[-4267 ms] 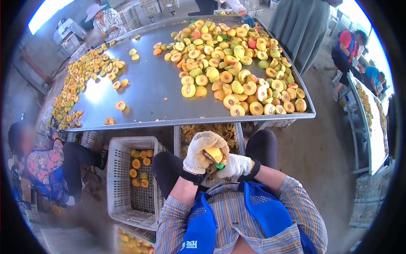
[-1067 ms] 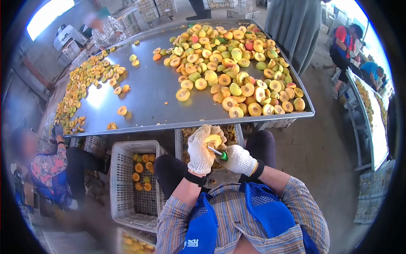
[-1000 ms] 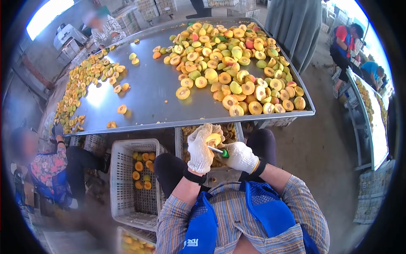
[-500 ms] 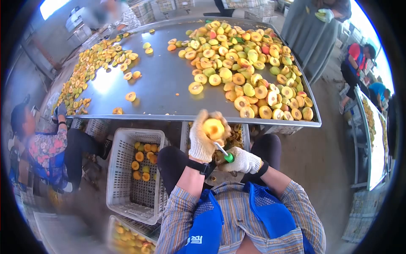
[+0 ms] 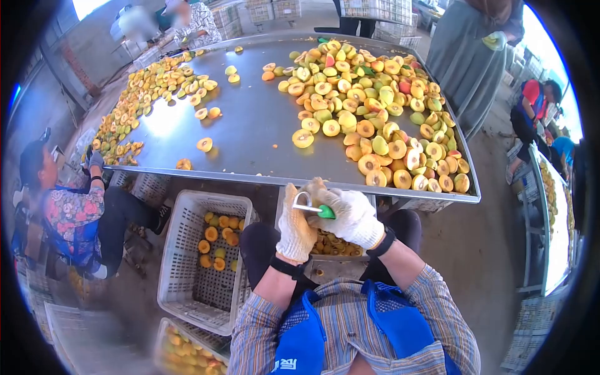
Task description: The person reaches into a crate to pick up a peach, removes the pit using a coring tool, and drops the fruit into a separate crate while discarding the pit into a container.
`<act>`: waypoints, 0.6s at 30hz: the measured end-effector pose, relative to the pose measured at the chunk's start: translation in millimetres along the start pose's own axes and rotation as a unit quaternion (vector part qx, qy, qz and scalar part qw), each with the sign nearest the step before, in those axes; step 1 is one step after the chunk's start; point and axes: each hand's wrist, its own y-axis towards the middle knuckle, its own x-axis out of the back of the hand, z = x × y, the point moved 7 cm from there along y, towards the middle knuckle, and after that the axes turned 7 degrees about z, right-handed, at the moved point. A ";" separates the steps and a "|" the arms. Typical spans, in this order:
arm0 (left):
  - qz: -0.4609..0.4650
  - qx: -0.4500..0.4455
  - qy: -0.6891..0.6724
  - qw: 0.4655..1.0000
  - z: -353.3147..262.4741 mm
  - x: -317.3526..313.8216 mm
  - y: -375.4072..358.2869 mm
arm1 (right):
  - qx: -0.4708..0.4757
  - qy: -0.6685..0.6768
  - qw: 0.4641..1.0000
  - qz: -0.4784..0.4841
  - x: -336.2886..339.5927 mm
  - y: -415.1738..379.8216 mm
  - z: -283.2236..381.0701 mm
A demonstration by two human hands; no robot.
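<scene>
My right hand (image 5: pixel 353 217), in a white knit glove, is closed on a pitting tool (image 5: pixel 326 212) with a green handle and a curved metal loop. The loop points left, across my left hand (image 5: pixel 295 230), which is gloved too and has its fingers curled. Both hands press together at the near edge of the metal table (image 5: pixel 250 134); whatever lies between them is hidden. Beyond them, halved peaches (image 5: pixel 375 119) are heaped on the right of the table. Under my hands, a crate (image 5: pixel 281 203) contains dark yellow scraps.
A grey plastic crate (image 5: pixel 172 265) with some peach halves stands left of my legs, and a fuller crate (image 5: pixel 164 350) is below it. A person (image 5: pixel 72 212) sits at the left by another peach heap (image 5: pixel 134 112). Others stand around the table.
The peach half that showed in my left hand is out of sight. My right hand has risen against the left, bringing the tool's loop up. The view has shifted slightly.
</scene>
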 end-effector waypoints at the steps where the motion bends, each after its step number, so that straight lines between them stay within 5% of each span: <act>1: 0.011 -0.007 -0.011 1.000 5.5 -3.5 -5.1 | 0.029 0.012 0.999 -0.016 -3.9 1.1 -2.2; 6: -0.039 0.004 0.029 0.999 11.9 8.2 -5.9 | 0.005 0.151 0.988 0.005 -16.0 -9.0 -18.9; 8: 0.071 0.063 0.016 0.995 17.5 5.7 -1.9 | -0.219 0.389 0.893 0.052 -31.4 -20.0 -45.2; 9: -0.014 0.045 0.091 0.995 16.2 21.4 -3.3 | -0.214 0.421 0.882 0.000 -27.2 -21.7 -53.4; 10: -0.073 0.049 0.114 0.990 1.0 12.5 -13.5 | -0.211 0.344 0.914 -0.040 -12.2 -25.2 -61.2; 12: -0.046 0.001 0.178 0.983 -41.8 24.9 -24.7 | -0.250 0.183 0.951 -0.018 0.5 -32.3 -81.6; 14: -0.181 -0.027 0.414 0.891 -105.4 51.8 -44.1 | -0.284 0.145 0.948 0.002 9.0 -49.4 -100.3; 15: -0.238 -0.150 0.619 0.734 -144.5 69.0 -50.8 | -0.284 0.115 0.952 0.018 4.3 -57.6 -111.4; 16: -0.275 -0.266 0.767 0.514 -161.0 68.5 -52.8 | -0.283 0.084 0.955 0.035 -2.3 -64.2 -120.3; 17: -0.267 -0.269 0.768 0.516 -158.9 43.7 -42.4 | -0.265 0.070 0.961 0.037 -5.3 -66.1 -120.7; 18: -0.234 -0.308 0.810 0.440 -151.9 5.7 -32.0 | -0.279 0.076 0.954 0.075 -11.7 -70.7 -123.7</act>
